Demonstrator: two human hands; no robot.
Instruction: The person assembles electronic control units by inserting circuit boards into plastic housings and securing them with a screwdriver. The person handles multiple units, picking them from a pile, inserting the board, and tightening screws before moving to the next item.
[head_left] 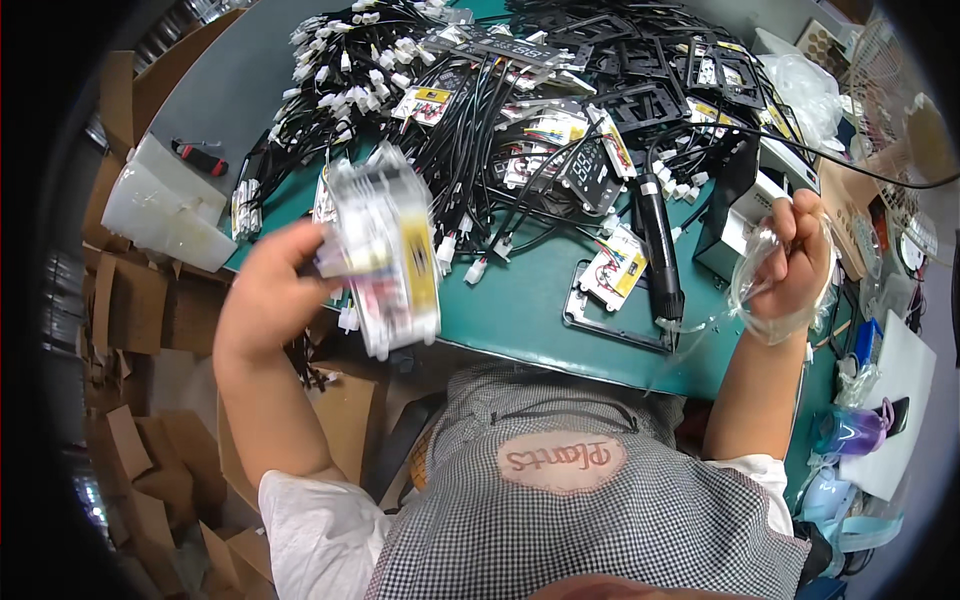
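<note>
my left hand (pixel 265 290) grips a blurred stack of small wired boards (pixel 385 250), lifted off the bench (pixel 520 300); my right hand (pixel 795 260) has its fingers closed on crumpled clear bags (pixel 765 290), keeping them clear of the black screwdriver (pixel 660 245) nearby.

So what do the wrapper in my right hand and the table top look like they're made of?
The wrapper in the right hand looks like thin clear plastic film: see-through, crumpled, with glints. The table top has a smooth matte green surface, perhaps a rubber or vinyl mat; the look leaves it open.
</note>
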